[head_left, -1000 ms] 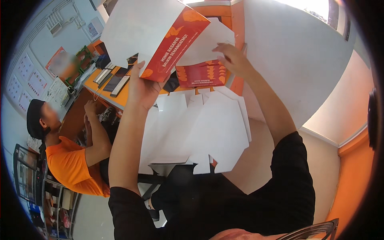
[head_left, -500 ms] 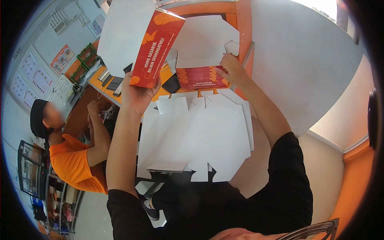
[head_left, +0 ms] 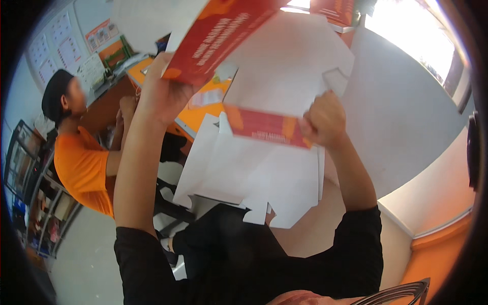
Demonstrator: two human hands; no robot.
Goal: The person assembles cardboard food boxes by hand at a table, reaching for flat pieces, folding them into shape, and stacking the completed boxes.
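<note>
My left hand is closed round the lower end of a red-and-white cardboard box, held up high on the left. Its tall white flap rises out of the upper edge of the view. On the right, my right hand grips the corner of a second red-fronted cardboard box, its fingers folded over the edge. That box's white lid panel stands up behind, slightly blurred. Below both hands lie flat white die-cut cardboard sheets, stacked over my lap.
An orange table is behind the sheets. At left sits a person in an orange shirt, beside a metal shelf. A grey-white panel stands to the right. Another red box shows at the top.
My right hand has raised the second box off the table and drawn it nearer, over the white sheets. The left-hand box has come higher and tilted rightward. The view has shifted.
</note>
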